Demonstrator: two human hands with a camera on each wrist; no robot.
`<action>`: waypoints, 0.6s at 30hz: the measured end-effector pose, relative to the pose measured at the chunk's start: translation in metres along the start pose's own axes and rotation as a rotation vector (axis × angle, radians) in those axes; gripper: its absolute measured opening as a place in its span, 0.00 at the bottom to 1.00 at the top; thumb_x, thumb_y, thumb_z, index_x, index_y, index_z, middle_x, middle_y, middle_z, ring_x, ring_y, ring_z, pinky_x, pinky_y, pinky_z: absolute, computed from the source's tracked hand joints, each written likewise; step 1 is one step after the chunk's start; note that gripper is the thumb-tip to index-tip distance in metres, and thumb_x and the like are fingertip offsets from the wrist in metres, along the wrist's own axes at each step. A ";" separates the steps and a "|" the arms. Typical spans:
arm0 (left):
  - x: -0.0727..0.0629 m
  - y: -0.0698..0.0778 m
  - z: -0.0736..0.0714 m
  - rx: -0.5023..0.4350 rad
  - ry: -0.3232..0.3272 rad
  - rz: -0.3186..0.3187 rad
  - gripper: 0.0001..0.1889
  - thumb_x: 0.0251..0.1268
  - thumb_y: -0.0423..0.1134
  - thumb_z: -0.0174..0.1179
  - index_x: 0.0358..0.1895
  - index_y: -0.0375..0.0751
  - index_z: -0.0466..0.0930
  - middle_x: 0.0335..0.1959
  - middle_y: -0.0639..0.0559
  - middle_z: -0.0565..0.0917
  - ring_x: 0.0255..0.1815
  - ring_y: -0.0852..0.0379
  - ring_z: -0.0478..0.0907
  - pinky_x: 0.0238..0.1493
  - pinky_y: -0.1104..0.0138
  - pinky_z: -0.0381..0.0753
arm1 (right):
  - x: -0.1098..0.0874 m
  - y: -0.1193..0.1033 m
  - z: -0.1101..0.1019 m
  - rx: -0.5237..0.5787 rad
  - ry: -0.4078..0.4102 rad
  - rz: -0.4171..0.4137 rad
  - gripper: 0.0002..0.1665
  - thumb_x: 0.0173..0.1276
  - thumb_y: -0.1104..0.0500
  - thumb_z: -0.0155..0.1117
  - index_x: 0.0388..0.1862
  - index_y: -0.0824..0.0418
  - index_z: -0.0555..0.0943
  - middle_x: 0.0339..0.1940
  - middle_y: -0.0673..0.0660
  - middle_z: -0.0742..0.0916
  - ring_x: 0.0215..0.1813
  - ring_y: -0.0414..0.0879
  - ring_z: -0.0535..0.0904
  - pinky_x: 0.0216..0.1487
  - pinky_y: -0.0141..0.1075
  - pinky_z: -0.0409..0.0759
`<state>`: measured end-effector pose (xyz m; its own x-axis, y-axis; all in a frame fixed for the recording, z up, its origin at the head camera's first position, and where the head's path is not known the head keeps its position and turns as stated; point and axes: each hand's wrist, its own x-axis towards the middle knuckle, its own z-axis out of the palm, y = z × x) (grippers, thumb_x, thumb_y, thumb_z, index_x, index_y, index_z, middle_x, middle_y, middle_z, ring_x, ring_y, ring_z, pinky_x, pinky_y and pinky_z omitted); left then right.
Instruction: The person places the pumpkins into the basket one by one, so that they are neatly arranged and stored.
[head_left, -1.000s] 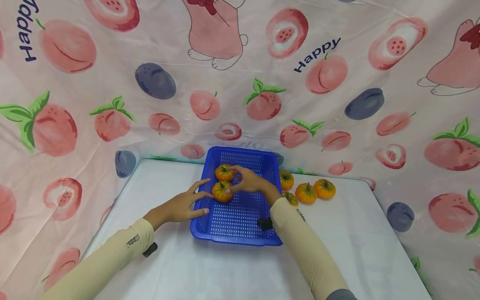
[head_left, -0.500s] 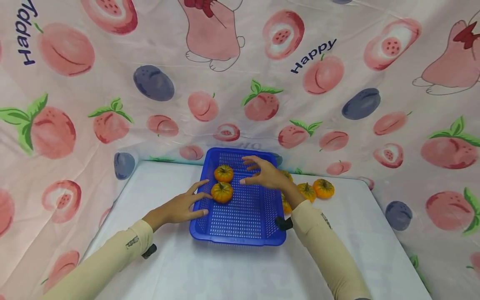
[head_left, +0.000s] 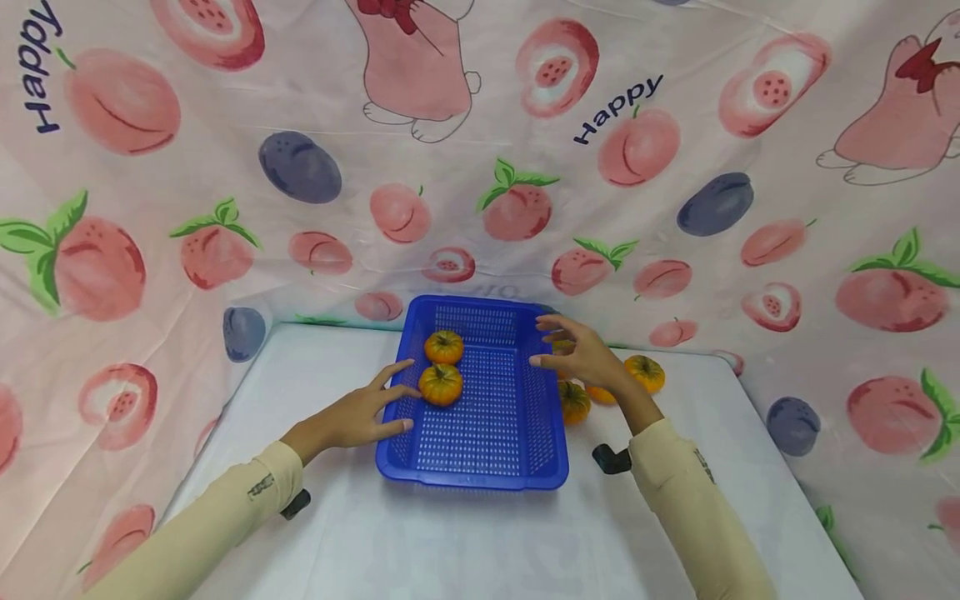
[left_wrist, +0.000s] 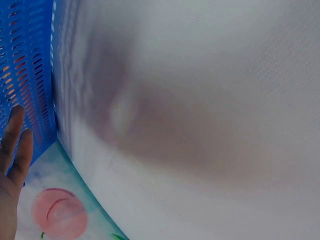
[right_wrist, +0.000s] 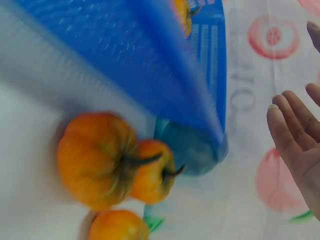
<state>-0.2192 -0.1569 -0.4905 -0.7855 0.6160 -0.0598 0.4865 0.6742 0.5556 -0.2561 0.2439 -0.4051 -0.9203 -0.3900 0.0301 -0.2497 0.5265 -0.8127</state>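
Two small orange pumpkins sit in the left part of a blue plastic basket (head_left: pixel 480 481): a far pumpkin (head_left: pixel 444 347) and a near pumpkin (head_left: pixel 440 385). My left hand (head_left: pixel 362 415), fingers spread, is at the basket's left wall, its fingertips reaching over the rim close to the near pumpkin. Over the basket's right rim hovers my right hand (head_left: pixel 585 357), fingers loosely bent and nothing in them. Below it, outside the basket, stands a pumpkin (head_left: pixel 574 403); others there are partly hidden by the hand. The right wrist view shows a large pumpkin (right_wrist: pixel 97 160) beside the basket wall.
Another pumpkin (head_left: pixel 645 373) stands farther right on the white table (head_left: pixel 360 533). A fruit-printed cloth (head_left: pixel 450 208) hangs behind and along the sides. The basket's far end is close to that cloth.
My right hand has let go of the near pumpkin and moved right, out of the basket's middle to above its right rim. My left hand has stayed about where it was.
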 end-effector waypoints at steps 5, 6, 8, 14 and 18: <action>0.000 -0.001 0.001 -0.009 0.008 0.004 0.26 0.70 0.57 0.58 0.68 0.56 0.73 0.84 0.52 0.41 0.69 0.30 0.70 0.62 0.35 0.74 | -0.013 0.019 -0.010 -0.032 0.014 0.025 0.41 0.65 0.51 0.74 0.72 0.59 0.69 0.71 0.64 0.75 0.69 0.66 0.72 0.66 0.61 0.75; 0.000 -0.001 0.001 -0.011 0.010 0.007 0.26 0.70 0.58 0.57 0.68 0.56 0.73 0.84 0.52 0.41 0.70 0.30 0.70 0.62 0.35 0.74 | -0.015 0.025 -0.012 -0.044 0.016 0.029 0.41 0.65 0.51 0.73 0.72 0.60 0.69 0.71 0.65 0.75 0.69 0.67 0.72 0.65 0.61 0.76; 0.000 -0.001 0.001 -0.014 0.011 0.009 0.27 0.70 0.59 0.57 0.68 0.56 0.73 0.84 0.52 0.42 0.70 0.31 0.70 0.62 0.35 0.74 | -0.021 0.034 -0.015 -0.067 0.018 0.041 0.40 0.65 0.51 0.74 0.72 0.62 0.69 0.70 0.66 0.76 0.68 0.67 0.73 0.64 0.61 0.76; -0.001 0.000 0.000 -0.017 0.012 0.011 0.27 0.70 0.58 0.57 0.68 0.55 0.73 0.84 0.52 0.42 0.69 0.31 0.71 0.63 0.35 0.73 | -0.038 0.058 -0.018 -0.149 0.001 0.126 0.41 0.64 0.49 0.74 0.71 0.64 0.71 0.69 0.67 0.77 0.67 0.66 0.74 0.64 0.60 0.77; 0.000 -0.001 0.000 -0.009 0.007 0.002 0.29 0.69 0.61 0.56 0.69 0.56 0.72 0.84 0.53 0.42 0.69 0.31 0.71 0.63 0.35 0.73 | -0.044 0.073 -0.017 -0.201 -0.019 0.196 0.44 0.63 0.46 0.74 0.71 0.64 0.70 0.69 0.66 0.77 0.68 0.65 0.74 0.65 0.60 0.76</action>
<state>-0.2194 -0.1579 -0.4906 -0.7873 0.6143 -0.0529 0.4843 0.6692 0.5635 -0.2389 0.3122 -0.4565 -0.9515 -0.2791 -0.1291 -0.1238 0.7320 -0.6699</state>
